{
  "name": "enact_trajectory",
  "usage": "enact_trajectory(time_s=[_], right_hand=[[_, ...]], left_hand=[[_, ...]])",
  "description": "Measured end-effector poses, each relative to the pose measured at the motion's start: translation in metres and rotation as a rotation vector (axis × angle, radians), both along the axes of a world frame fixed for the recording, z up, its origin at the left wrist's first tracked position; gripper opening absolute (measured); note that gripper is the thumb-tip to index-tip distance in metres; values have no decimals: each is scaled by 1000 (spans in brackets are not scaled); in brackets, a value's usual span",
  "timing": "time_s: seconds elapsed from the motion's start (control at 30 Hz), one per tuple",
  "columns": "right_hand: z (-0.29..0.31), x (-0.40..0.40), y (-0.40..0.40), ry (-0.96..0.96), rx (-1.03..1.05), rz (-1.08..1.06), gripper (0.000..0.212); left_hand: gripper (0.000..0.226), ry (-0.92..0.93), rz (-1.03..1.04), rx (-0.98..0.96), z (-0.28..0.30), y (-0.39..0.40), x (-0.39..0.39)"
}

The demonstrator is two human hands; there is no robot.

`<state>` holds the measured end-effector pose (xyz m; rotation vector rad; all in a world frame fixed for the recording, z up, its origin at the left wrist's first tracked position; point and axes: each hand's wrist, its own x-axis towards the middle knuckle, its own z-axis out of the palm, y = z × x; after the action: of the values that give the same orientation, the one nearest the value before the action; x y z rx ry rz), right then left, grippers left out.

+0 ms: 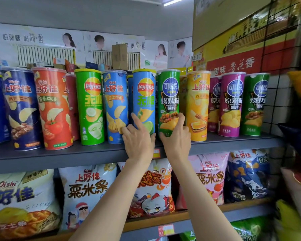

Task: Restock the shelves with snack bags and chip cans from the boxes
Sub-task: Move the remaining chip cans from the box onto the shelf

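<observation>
Green barbecue can [168, 101]: upright on the upper shelf [59, 153], front row, between the blue Lay's can [144, 100] and the yellow Oishi can [197, 105]; its base sits near the shelf edge.
Right hand [176, 136]: fingers [181, 117] curled round the lower part of the green barbecue can, thumb at its left foot; grasping it.
Left hand [137, 138]: fingers extended, index finger laid up the lower front of the blue Lay's can, other fingertips reaching to the light-blue Oishi can [116, 105] beside it; pressing or steadying, not gripping.
Can row, left part: navy Oishi can [21, 108], red tomato can [53, 108], green Lay's can [89, 106]; all upright, close together, more cans behind.
Can row, right part: magenta can [232, 103] and a further green can [255, 103], upright, at the shelf's right end.
Lower shelf: snack bags [87, 192] standing side by side, filling the visible width.
Boxes: the source boxes are not in view.
Progress (judgement): late stage for the cans; front row looks full, the current can appears to be in its seating or alignment step.
Remaining (judgement): release and square up this can; any stock left in boxes cannot be told.
</observation>
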<state>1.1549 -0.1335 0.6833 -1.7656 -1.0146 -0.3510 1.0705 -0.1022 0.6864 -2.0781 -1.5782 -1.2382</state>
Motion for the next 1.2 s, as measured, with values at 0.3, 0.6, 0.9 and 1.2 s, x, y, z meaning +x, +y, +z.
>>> enact_trajectory(time_s=[0.3, 0.6, 0.9, 1.2], right_hand=[[2, -1, 2, 10, -24, -30, 84], [16, 25, -27, -80, 382, -65, 53], [12, 74, -33, 11, 47, 16, 87], [15, 78, -25, 51, 52, 38, 85]], left_hand=[[93, -13, -23, -41, -2, 1, 0], [75, -61, -150, 402, 2, -9, 18], [110, 114, -102, 99, 6, -15, 57], [99, 120, -113, 105, 1, -14, 68]])
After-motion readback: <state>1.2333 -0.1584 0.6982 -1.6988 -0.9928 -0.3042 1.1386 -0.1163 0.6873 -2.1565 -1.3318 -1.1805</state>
